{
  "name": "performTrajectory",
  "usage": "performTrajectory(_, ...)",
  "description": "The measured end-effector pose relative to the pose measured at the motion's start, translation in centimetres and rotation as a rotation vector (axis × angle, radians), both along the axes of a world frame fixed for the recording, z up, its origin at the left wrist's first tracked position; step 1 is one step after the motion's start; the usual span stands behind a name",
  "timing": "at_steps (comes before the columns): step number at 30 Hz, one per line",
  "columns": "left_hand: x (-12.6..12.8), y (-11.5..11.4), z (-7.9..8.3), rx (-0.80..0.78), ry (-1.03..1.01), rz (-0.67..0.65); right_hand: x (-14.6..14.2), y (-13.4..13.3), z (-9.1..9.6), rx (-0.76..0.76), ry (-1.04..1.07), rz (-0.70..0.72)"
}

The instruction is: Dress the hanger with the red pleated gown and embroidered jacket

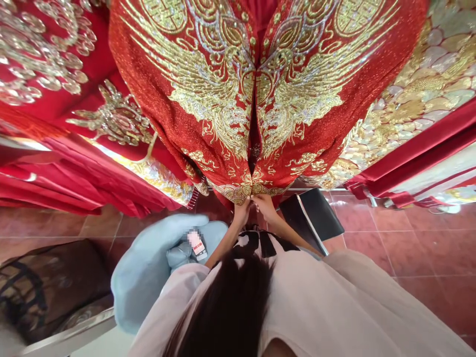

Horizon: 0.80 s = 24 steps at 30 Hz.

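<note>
A red glittering jacket (pixel 167 106) with gold and silver embroidered birds hangs open-fronted before me, its two front edges meeting near the hem. My left hand (pixel 241 210) is closed at the bottom of the left front edge, pinching the patterned hem band. Right beside it, my right hand (pixel 263 205) pinches the lower corner of the right front edge. The fingertips of both hands come together at the centre line. What lies between the fingertips is too small to make out beyond the jacket's edge.
Other red garments with gold decoration (pixel 119 116) and scale-like sequins (pixel 412 99) hang on both sides. A light blue fluffy chair (pixel 139 267) with a phone (pixel 199 248) stands at left, a black seat (pixel 320 215) at right. A dark bag (pixel 63 282) lies lower left on the red tiles.
</note>
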<state>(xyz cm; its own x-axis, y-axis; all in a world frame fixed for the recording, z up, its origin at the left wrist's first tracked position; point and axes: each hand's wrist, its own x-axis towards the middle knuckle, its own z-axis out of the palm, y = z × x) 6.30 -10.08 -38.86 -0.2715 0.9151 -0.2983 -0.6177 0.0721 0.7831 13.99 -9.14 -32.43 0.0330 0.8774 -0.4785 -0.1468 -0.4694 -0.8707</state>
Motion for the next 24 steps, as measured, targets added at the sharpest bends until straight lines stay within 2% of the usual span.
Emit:
performTrajectory(3, 0.3, 0.6, -0.9, 0.012, 0.027, 0.019, 0.0, 0.2, -0.1, -0.007, -0.03, -0.021)
performTrajectory(8, 0.9, 1.5, -2.4, 0.046, 0.149, 0.059, -1.1, 1.0, -0.2, -0.018, -0.051, -0.141)
performTrajectory(11, 0.8, 1.6, -2.5, 0.071, 0.229, 0.072, -1.7, 2.3, 1.1, -0.024, -0.033, -0.188)
performTrajectory(14, 0.5, 1.7, -2.1, 0.096, 0.299, 0.08, -1.9, 4.0, 3.4, -0.031, 0.021, -0.196)
performTrajectory(17, 0.2, 2.0, -1.8, 0.108, 0.351, 0.07, -2.0, 5.3, 5.5, -0.087, 0.12, -0.151)
performTrajectory(24, -0.1, 2.8, -1.6, 0.146, 0.439, 0.041, -1.4, 6.6, 8.5, -0.298, 0.31, 0.062)
